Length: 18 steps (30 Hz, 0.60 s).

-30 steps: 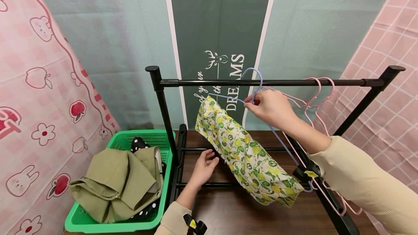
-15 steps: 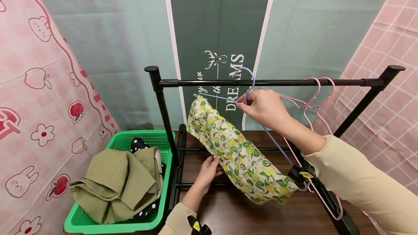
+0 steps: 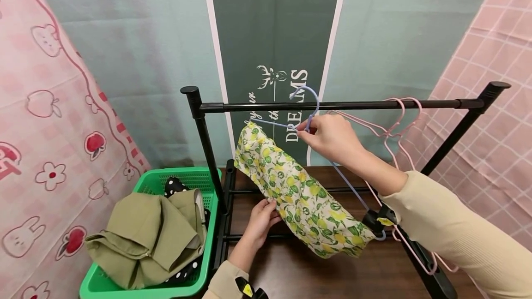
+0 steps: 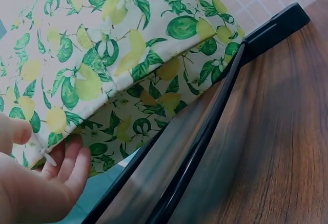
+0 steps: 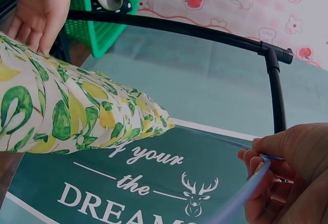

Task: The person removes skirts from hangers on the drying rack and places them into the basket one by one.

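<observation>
My right hand (image 3: 332, 137) grips a light blue clothes hanger (image 3: 351, 183) at the neck, just below its hook. The hook overlaps the rack's black top bar in the head view. A white garment with a yellow-and-green lemon print (image 3: 301, 193) hangs slantwise from the hanger's left end. The hanger's right end shows past the cloth, low on the right. My left hand (image 4: 46, 167) pinches the garment's lower left edge, thumb in front and fingers tucked behind the hem. In the right wrist view, the hanger's arm (image 5: 215, 136) runs into the garment's narrow corner.
Pink hangers (image 3: 401, 119) hang at the right of the black clothes rack (image 3: 257, 107). Left of it stands a green basket (image 3: 145, 176) holding olive-green clothing (image 3: 145, 230) and black polka-dot cloth (image 3: 174, 186). The rack's lower bars cross over a dark wooden tabletop (image 3: 287, 271).
The right hand, hanger and garment have moved left along the bar. The left hand has come up to the garment's edge and taken hold of it.
</observation>
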Motion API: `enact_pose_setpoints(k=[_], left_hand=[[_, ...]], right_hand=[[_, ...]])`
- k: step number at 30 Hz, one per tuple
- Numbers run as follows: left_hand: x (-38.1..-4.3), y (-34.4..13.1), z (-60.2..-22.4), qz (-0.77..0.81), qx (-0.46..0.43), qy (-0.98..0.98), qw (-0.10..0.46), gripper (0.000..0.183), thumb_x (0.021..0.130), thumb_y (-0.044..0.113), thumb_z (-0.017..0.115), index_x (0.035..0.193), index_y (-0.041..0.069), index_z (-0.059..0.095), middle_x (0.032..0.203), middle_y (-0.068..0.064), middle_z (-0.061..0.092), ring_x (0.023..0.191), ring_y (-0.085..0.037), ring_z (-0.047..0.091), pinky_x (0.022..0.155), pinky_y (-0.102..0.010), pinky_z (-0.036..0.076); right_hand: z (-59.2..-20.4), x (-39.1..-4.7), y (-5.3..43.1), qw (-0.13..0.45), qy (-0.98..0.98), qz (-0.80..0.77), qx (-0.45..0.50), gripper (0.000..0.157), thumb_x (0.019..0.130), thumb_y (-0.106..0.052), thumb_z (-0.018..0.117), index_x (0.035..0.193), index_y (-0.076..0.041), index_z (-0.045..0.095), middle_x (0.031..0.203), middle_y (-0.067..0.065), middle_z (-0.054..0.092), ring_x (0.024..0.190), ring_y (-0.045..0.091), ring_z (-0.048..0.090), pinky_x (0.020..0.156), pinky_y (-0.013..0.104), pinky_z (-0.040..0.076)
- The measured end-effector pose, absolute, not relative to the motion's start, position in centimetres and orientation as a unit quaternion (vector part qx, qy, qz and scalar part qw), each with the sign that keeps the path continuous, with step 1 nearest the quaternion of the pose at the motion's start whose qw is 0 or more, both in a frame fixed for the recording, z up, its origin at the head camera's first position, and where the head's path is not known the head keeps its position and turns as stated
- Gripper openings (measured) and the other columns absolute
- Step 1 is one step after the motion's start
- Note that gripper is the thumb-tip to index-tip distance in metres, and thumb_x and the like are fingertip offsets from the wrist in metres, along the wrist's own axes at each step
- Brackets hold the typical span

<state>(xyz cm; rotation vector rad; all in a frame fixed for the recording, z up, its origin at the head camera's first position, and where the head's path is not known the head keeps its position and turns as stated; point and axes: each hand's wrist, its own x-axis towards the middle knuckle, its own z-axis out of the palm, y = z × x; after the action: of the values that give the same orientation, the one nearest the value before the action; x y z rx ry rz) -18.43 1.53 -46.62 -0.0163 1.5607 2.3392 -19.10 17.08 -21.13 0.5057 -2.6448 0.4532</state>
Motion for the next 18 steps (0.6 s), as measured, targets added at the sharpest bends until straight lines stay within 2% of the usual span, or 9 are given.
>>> enact_pose_setpoints(k=[7, 13, 18], left_hand=[[-18.2, 1.2, -46.6, 0.821, -0.045, 0.556, 0.12, 0.028, 0.086, 0.023, 0.054, 0.101, 0.001, 0.047, 0.077, 0.0, 0.053, 0.068, -0.01, 0.053, 0.065, -0.027, 0.046], [-18.3, 0.5, -46.5, 0.824, -0.039, 0.554, 0.113, 0.038, 0.086, 0.024, 0.055, 0.115, 0.001, 0.044, 0.087, -0.002, 0.062, 0.077, -0.013, 0.06, 0.069, -0.028, 0.049], [-18.2, 0.1, -45.9, 0.815, -0.036, 0.568, 0.11, 0.037, 0.086, 0.024, 0.054, 0.113, 0.001, 0.043, 0.086, -0.004, 0.061, 0.076, -0.013, 0.06, 0.069, -0.028, 0.049]], right_hand=[[-21.5, -19.4, 17.3, 0.212, -0.948, 0.156, 0.181, 0.016, 0.082, -0.024, 0.056, 0.081, -0.017, 0.07, 0.067, -0.004, 0.065, 0.038, 0.01, 0.032, 0.04, 0.027, 0.026], [-21.6, -19.7, 17.5, 0.21, -0.948, 0.154, 0.183, 0.016, 0.083, -0.023, 0.056, 0.08, -0.016, 0.07, 0.064, -0.003, 0.064, 0.037, 0.01, 0.032, 0.039, 0.026, 0.026], [-21.7, -19.8, 17.6, 0.214, -0.948, 0.149, 0.182, 0.016, 0.083, -0.023, 0.056, 0.079, -0.016, 0.07, 0.066, -0.003, 0.065, 0.039, 0.011, 0.033, 0.04, 0.026, 0.026]])
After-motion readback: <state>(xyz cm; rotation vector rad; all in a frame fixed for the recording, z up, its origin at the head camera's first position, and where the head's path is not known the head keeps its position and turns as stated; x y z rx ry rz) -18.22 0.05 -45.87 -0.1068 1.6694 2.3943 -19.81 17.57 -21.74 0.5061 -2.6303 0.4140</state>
